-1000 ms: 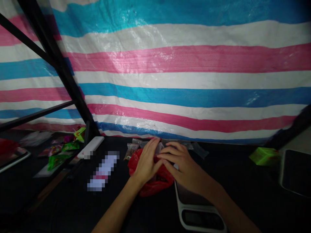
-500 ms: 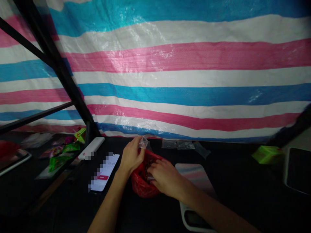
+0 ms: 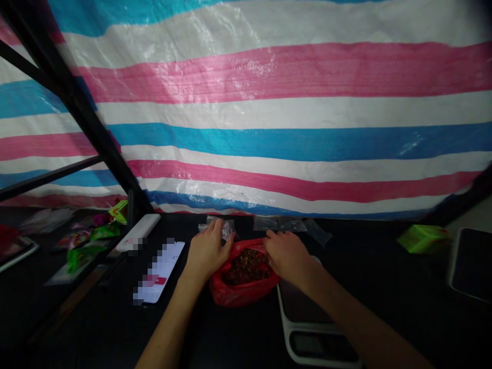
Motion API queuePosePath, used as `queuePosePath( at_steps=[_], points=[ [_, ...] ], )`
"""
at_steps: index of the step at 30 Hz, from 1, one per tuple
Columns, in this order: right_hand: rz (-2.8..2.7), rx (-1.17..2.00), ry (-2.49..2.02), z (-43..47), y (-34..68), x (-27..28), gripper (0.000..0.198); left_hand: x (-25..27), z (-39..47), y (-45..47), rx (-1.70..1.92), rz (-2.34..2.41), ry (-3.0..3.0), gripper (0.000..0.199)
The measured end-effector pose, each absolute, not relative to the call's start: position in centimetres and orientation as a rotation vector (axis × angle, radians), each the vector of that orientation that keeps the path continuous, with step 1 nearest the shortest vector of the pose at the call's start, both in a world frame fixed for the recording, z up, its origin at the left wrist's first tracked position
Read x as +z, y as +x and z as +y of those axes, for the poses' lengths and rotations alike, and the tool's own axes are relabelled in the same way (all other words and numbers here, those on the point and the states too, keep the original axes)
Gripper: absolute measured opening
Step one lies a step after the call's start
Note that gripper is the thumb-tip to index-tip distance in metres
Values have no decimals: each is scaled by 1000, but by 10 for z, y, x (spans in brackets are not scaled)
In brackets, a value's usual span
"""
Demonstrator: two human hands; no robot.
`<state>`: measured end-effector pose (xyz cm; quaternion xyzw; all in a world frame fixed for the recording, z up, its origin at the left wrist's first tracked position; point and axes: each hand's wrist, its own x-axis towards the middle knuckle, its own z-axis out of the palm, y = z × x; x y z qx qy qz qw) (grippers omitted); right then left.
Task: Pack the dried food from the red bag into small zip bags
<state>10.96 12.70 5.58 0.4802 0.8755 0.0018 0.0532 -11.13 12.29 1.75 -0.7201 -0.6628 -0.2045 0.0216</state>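
A red plastic bag (image 3: 246, 296) sits on the black table with its mouth wide open. Small reddish-brown dried pieces (image 3: 248, 266) fill it; their exact kind is unclear. At the bag's left rim is my left hand (image 3: 209, 248), its fingers closed on a small clear plastic bag (image 3: 227, 229) that shows between thumb and fingers. My right hand (image 3: 290, 256) has its fingers curled over the right rim of the red bag, gripping it. Beneath my right forearm lies a kitchen scale (image 3: 282, 312) with a dark display, partly covered by the arm.
Left of the red bag lie a lit phone (image 3: 165, 271) and a white oblong device (image 3: 140, 230). Several clear bags (image 3: 292, 224) lie along the back by the striped sheet (image 3: 269, 113). Colourful packets (image 3: 86, 256) are at far left; a green box (image 3: 423, 238) stands at right.
My right hand has come out of the red bag and now grips its right rim. The bag's mouth is spread wider, so its contents show. The view has shifted slightly.
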Motion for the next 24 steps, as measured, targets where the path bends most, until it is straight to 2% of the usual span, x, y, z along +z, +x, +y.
queuePosePath(
  at_steps=[6, 7, 9, 12, 18, 21, 24],
  points=[
    [2752, -34, 1375, 127, 111, 58, 31, 7, 110, -113, -560, -2059, -2662, 58],
    [2799, -62, 1315, 128, 110, 56, 31, 4, 110, -114, -542, -2062, -2712, 60],
    [2863, -130, 1222, 129, 105, 50, 30, -1, 112, -116, -579, -2120, -2741, 51],
    [2863, -224, 1269, 130, 98, 41, 34, -1, 121, -112, -995, -2242, -2793, 32],
    [2849, -315, 1403, 130, 93, 26, 34, 7, 129, -100, -1990, -2669, -2592, 17],
    [2858, -364, 1460, 130, 93, 21, 29, 2, 129, -98, -2254, -2718, -2493, 20],
    [2871, -416, 1481, 131, 94, 17, 26, -6, 132, -97, -2322, -2714, -2408, 23]
  ],
)
